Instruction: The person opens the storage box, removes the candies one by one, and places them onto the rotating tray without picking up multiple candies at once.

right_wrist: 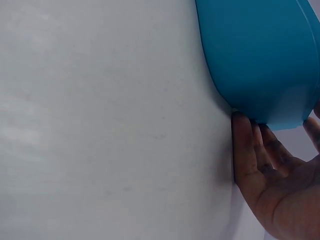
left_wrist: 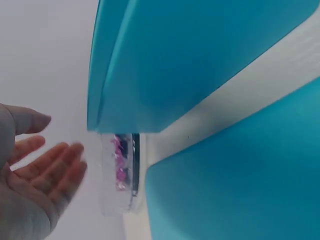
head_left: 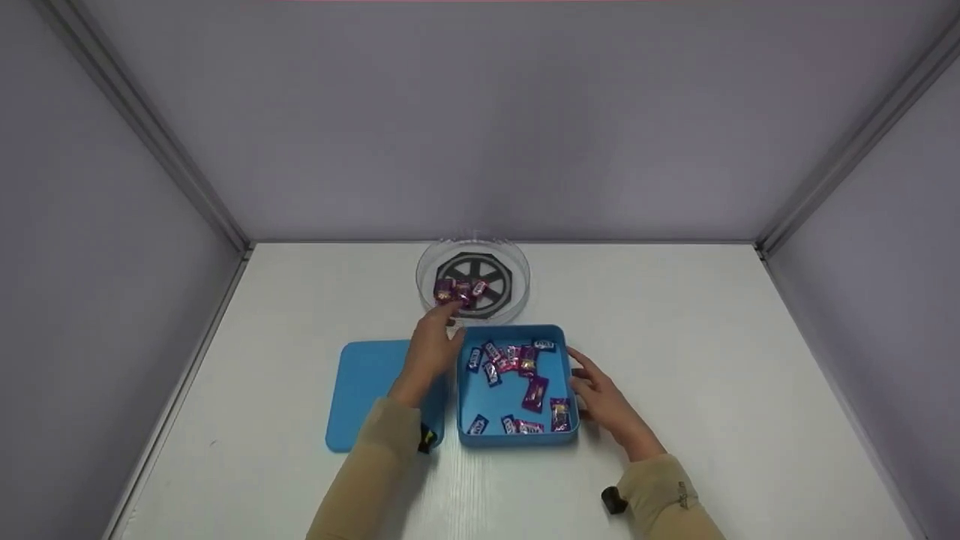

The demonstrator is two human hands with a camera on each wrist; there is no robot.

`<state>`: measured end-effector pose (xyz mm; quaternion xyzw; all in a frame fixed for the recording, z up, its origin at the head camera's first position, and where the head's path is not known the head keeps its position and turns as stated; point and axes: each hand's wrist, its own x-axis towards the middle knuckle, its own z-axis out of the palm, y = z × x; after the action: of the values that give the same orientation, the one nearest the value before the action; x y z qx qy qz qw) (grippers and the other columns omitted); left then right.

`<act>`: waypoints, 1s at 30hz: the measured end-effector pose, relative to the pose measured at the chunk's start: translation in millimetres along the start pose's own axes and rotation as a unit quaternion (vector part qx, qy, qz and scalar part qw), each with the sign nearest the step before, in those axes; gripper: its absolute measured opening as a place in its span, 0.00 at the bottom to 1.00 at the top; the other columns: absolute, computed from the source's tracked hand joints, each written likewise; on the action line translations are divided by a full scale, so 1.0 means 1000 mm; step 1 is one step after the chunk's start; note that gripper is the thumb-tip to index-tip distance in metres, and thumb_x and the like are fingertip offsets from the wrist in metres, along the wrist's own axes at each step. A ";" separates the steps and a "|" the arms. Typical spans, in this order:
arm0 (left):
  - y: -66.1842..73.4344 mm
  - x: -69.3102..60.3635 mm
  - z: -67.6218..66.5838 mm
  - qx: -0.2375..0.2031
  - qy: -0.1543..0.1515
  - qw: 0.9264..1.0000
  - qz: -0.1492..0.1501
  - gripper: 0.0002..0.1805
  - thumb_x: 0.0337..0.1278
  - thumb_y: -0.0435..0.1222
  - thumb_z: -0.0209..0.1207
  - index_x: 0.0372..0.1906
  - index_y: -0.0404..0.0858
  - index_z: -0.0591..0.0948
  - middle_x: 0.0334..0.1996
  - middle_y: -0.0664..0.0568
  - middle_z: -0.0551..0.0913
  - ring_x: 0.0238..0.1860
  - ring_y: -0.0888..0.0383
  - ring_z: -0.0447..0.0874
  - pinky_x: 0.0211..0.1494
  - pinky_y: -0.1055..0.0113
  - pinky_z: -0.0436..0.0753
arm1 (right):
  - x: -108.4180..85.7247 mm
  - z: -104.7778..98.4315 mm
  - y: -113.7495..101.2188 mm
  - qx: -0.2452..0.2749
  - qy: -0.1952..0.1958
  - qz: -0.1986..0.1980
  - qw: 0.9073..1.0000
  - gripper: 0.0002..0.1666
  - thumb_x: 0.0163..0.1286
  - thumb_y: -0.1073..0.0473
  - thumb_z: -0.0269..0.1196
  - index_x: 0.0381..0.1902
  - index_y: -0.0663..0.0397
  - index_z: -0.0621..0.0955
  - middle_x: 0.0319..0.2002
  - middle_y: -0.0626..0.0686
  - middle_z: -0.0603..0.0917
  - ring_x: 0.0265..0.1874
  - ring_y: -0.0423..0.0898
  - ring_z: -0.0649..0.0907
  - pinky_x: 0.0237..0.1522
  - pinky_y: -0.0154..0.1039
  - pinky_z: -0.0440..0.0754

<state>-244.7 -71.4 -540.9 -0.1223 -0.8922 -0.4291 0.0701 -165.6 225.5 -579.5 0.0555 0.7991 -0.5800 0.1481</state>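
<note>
"Head view: how are the hands held?"

"Apart. By the left hand (head_left: 431, 346), nothing is gripped; its fingers are loosely extended at the near edge of the clear bowl (head_left: 521, 289). By the right hand (head_left: 602, 397), the right wall of the blue box (head_left: 501, 401) is touched with extended fingers."

"And the sweets?"

"Wrapped sweets (head_left: 535, 394) are scattered across the box floor. A few more are gathered in the bowl, where a dark spoked shape (head_left: 474, 267) is seen too. A flat blue lid (head_left: 367, 390) is laid left of the box, partly covered by the left sleeve (head_left: 379, 457)."

"What of the surface?"

"All are borne by a white table (head_left: 720, 337), faintly streaked and marked by soft shadows."

"And the room?"

"The table is enclosed by plain greyish walls (head_left: 510, 120) on three sides, joined at the corners by grey strips (head_left: 180, 157)."
</note>
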 end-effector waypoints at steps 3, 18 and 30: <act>0.008 -0.008 0.002 0.056 0.001 0.998 0.025 0.24 0.60 0.34 0.64 0.62 0.34 0.77 0.55 0.40 0.79 0.52 0.44 0.80 0.51 0.50 0.79 | 0.000 0.000 0.000 0.006 -0.001 -0.003 1.000 0.31 0.78 0.56 0.51 0.75 0.31 0.61 0.66 0.61 0.69 0.59 0.59 0.75 0.49 0.57 0.80; 0.032 -0.038 0.035 0.222 -0.038 0.958 0.177 0.29 0.51 0.49 0.70 0.56 0.39 0.80 0.50 0.45 0.80 0.52 0.46 0.78 0.53 0.48 0.77 | 0.001 0.000 0.002 -0.005 0.002 -0.003 1.000 0.32 0.78 0.56 0.51 0.76 0.32 0.61 0.65 0.60 0.70 0.57 0.57 0.77 0.47 0.56 0.81; 0.025 -0.047 0.053 0.313 -0.072 0.931 0.175 0.28 0.52 0.45 0.71 0.58 0.41 0.79 0.50 0.45 0.79 0.50 0.48 0.80 0.52 0.51 0.78 | 0.001 0.000 0.001 -0.009 0.000 0.000 1.000 0.32 0.78 0.55 0.52 0.75 0.30 0.61 0.67 0.60 0.68 0.60 0.60 0.74 0.50 0.59 0.79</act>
<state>-193.5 -22.0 -566.3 -0.2795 -0.9482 -0.0993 0.1142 -166.0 225.5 -580.5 0.0540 0.8043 -0.5728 0.1486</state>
